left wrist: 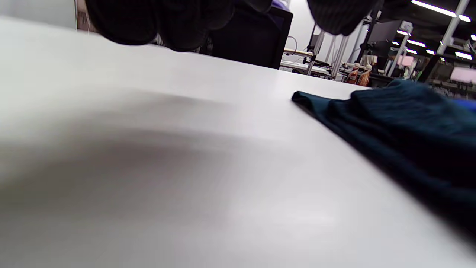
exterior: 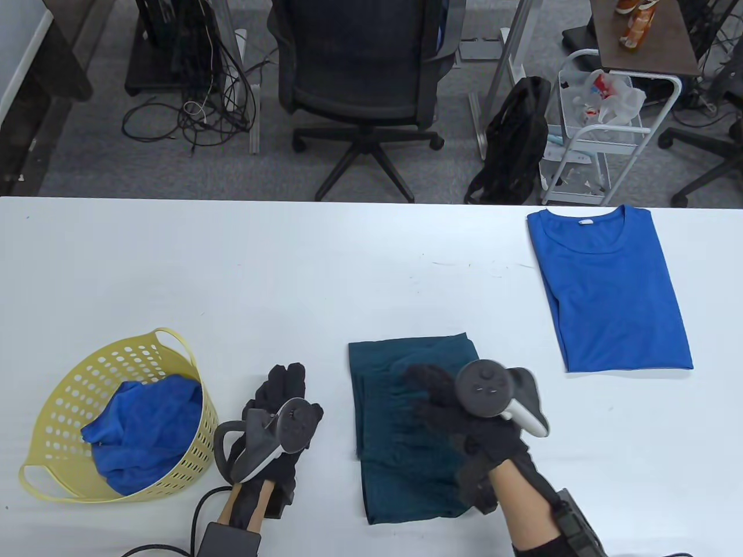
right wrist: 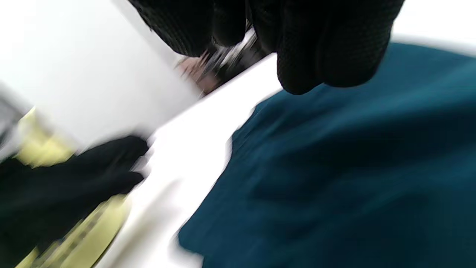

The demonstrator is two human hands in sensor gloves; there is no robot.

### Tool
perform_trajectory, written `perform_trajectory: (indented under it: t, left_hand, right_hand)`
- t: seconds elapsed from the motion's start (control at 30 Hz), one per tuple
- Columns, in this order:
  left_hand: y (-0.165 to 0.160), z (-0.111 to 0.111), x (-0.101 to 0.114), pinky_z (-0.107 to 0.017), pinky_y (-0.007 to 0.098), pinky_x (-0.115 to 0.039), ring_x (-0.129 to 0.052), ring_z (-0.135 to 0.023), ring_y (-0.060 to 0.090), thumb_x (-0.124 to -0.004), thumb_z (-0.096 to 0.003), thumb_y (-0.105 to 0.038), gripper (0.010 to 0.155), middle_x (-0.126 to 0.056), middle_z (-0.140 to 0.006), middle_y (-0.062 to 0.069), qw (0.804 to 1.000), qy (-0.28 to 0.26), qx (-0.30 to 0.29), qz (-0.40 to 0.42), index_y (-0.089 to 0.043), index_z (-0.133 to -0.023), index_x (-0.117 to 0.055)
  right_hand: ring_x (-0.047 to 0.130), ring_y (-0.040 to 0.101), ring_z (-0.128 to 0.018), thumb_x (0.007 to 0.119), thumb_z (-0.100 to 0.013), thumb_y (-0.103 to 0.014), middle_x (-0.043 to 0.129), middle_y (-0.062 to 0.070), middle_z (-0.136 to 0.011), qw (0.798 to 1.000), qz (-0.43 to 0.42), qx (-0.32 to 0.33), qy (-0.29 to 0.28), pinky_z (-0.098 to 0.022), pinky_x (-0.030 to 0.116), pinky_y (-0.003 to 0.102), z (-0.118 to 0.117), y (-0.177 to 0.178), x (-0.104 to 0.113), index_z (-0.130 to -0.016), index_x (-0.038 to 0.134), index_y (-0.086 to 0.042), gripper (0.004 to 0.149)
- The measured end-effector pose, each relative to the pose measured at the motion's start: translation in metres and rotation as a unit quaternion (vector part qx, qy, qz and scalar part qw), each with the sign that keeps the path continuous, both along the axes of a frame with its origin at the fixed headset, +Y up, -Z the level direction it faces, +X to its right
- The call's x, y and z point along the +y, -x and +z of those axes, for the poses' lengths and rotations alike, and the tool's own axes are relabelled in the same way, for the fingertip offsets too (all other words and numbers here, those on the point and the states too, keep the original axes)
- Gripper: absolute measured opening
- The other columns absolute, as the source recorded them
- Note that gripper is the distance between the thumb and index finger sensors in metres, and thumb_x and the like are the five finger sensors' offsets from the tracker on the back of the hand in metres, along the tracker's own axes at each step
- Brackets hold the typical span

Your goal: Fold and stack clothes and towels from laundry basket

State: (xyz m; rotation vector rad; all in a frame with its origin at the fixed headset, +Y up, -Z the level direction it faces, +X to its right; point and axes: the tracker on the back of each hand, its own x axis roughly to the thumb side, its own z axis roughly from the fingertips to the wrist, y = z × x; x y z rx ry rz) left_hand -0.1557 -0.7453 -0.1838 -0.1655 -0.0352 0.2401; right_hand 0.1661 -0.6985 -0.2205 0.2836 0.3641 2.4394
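Note:
A folded dark teal garment (exterior: 400,429) lies on the white table (exterior: 325,278) near the front edge. My right hand (exterior: 441,400) is over the garment with its fingers spread and grips nothing; the right wrist view shows its fingertips (right wrist: 297,56) just above the teal cloth (right wrist: 353,178). My left hand (exterior: 284,400) rests flat and empty on the table between the garment and a yellow laundry basket (exterior: 69,394). A blue towel (exterior: 145,429) lies crumpled in the basket. The teal garment also shows in the left wrist view (left wrist: 401,126). A folded blue T-shirt (exterior: 609,290) lies at the far right.
The basket stands at the table's front left. An office chair (exterior: 363,75), a black backpack (exterior: 516,139) and a white cart (exterior: 603,127) stand beyond the table's far edge. Cables (exterior: 200,516) run from my left wrist.

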Motion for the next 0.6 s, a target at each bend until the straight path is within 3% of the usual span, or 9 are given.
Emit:
perform_trajectory:
  t: [0.03, 0.1, 0.2, 0.33, 0.4, 0.47, 0.6]
  left_hand:
    - [-0.005, -0.007, 0.001, -0.071, 0.065, -0.068, -0.071, -0.105, 0.05, -0.067, -0.0597, -0.058, 0.087, -0.049, -0.125, 0.032, 0.998, 0.032, 0.01, 0.051, -0.01, -0.124, -0.034]
    - [-0.017, -0.022, -0.001, -0.071, 0.066, -0.066, -0.067, -0.105, 0.053, -0.067, -0.0591, -0.061, 0.093, -0.045, -0.124, 0.035, 0.99, 0.089, 0.025, 0.11, -0.006, -0.125, -0.031]
    - [-0.041, -0.055, -0.005, -0.072, 0.066, -0.064, -0.062, -0.105, 0.057, -0.069, -0.0542, -0.067, 0.108, -0.038, -0.123, 0.042, 0.979, 0.179, 0.031, 0.093, 0.001, -0.125, -0.023]
    - [-0.067, -0.092, -0.017, -0.072, 0.063, -0.067, -0.066, -0.104, 0.055, -0.078, -0.0461, -0.067, 0.12, -0.035, -0.123, 0.044, 0.973, 0.228, 0.041, 0.016, 0.004, -0.124, -0.019]
    - [-0.077, -0.102, -0.028, -0.073, 0.062, -0.063, -0.054, -0.099, 0.058, -0.081, -0.0454, -0.064, 0.123, -0.025, -0.122, 0.045, 0.959, 0.28, 0.03, -0.004, 0.006, -0.123, -0.016]
    - [-0.085, -0.109, -0.036, -0.072, 0.059, -0.066, -0.056, -0.093, 0.055, -0.082, -0.0415, -0.063, 0.126, -0.022, -0.118, 0.045, 0.96, 0.269, 0.025, -0.074, 0.007, -0.122, -0.015]
    - [-0.085, -0.112, -0.037, -0.071, 0.058, -0.067, -0.056, -0.09, 0.054, -0.085, -0.038, -0.059, 0.128, -0.022, -0.118, 0.045, 0.962, 0.266, 0.035, -0.055, 0.006, -0.122, -0.014]
  right_hand:
    - [0.076, 0.05, -0.088, 0.069, -0.066, -0.028, 0.054, 0.033, -0.115, 0.998, 0.002, -0.069, 0.004, -0.058, 0.074, 0.059, -0.008, -0.025, -0.006, -0.116, 0.053, -0.005, 0.058]
    - [0.073, 0.055, -0.088, 0.071, -0.065, -0.032, 0.055, 0.038, -0.112, 0.99, 0.003, -0.129, 0.063, -0.059, 0.071, 0.064, -0.02, -0.046, -0.023, -0.117, 0.049, 0.002, 0.065]
    - [0.061, 0.062, -0.092, 0.068, -0.066, -0.048, 0.045, 0.043, -0.113, 0.973, 0.007, -0.152, 0.174, -0.063, 0.062, 0.068, -0.039, -0.056, -0.052, -0.119, 0.031, 0.009, 0.086]
    - [0.06, 0.061, -0.082, 0.071, -0.06, -0.054, 0.045, 0.044, -0.108, 0.961, 0.034, -0.224, 0.158, -0.063, 0.057, 0.071, -0.061, -0.053, -0.072, -0.117, 0.031, 0.014, 0.097]
    - [0.062, 0.058, -0.079, 0.078, -0.056, -0.053, 0.048, 0.043, -0.104, 0.953, 0.044, -0.248, 0.167, -0.061, 0.057, 0.072, -0.07, -0.05, -0.075, -0.116, 0.039, 0.014, 0.099]
    - [0.063, 0.054, -0.078, 0.081, -0.054, -0.052, 0.05, 0.038, -0.101, 0.949, 0.078, -0.245, 0.182, -0.06, 0.058, 0.071, -0.08, -0.046, -0.077, -0.115, 0.04, 0.013, 0.098]
    - [0.069, 0.048, -0.071, 0.092, -0.049, -0.038, 0.063, 0.031, -0.091, 0.94, 0.158, -0.268, 0.142, -0.057, 0.062, 0.07, -0.092, -0.036, -0.081, -0.106, 0.057, 0.007, 0.081]
